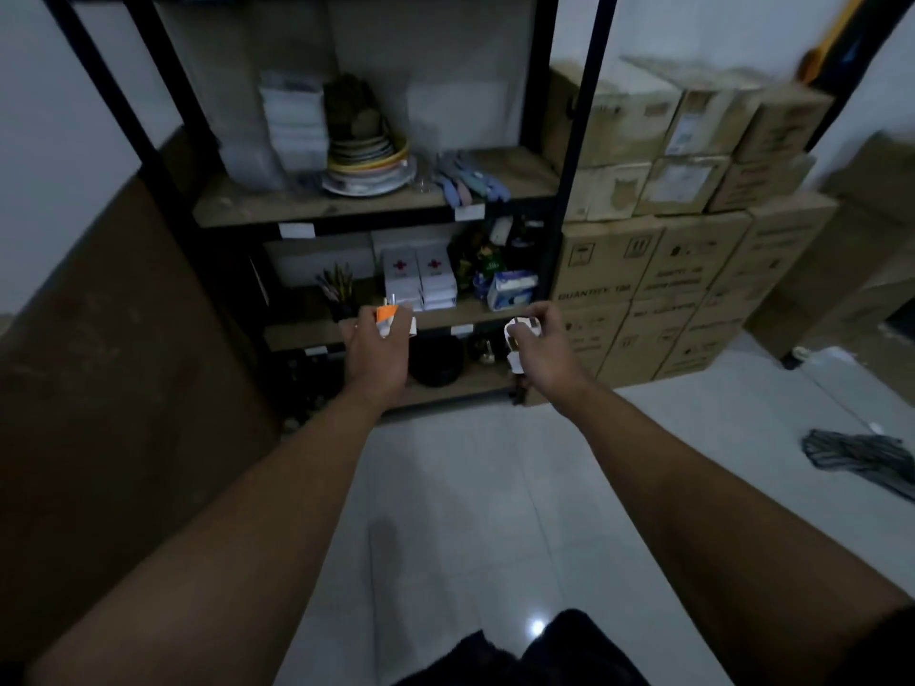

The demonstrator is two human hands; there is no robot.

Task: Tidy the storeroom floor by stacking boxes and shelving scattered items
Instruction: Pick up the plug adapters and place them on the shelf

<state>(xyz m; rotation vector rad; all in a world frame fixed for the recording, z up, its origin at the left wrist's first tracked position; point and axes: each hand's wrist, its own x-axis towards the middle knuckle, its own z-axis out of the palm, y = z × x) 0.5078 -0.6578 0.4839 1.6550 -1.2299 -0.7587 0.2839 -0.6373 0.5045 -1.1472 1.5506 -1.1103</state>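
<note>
The left hand (377, 350) is clamped around an orange-and-white plug (387, 319), its metal pins pointing up above the knuckles; the right hand (540, 350) is closed on a white plug (516, 339), round face toward the camera, with a short white stub hanging below the palm. Both hands are held out at the level of the middle board of a black shelf (574, 156), the left just in front of the board's edge, the right near the shelf's front right post.

Behind the left hand stand two white first-aid boxes (418, 277) with red crosses; a dark cup of pencils (337, 289) sits to their left, a blue-and-white pack (510, 289) to their right, and dark packets behind that, too blurred to tell. Below the hands, on the lowest board, lies a black round thing (438, 361); a small shiny metal item sits beside it. The board above carries a stack of plates (369, 163), white folded packs and some pale blue-handled utensils (470, 183).

Right of the shelf, brown cartons (658, 269) are stacked in tiers against the wall, touching the post; a large flat cardboard sheet (99, 363) leans on the left wall. The tiled floor (470, 512) is glossy; a grey striped cloth (861, 458) lies crumpled at the right, well apart from the hands.
</note>
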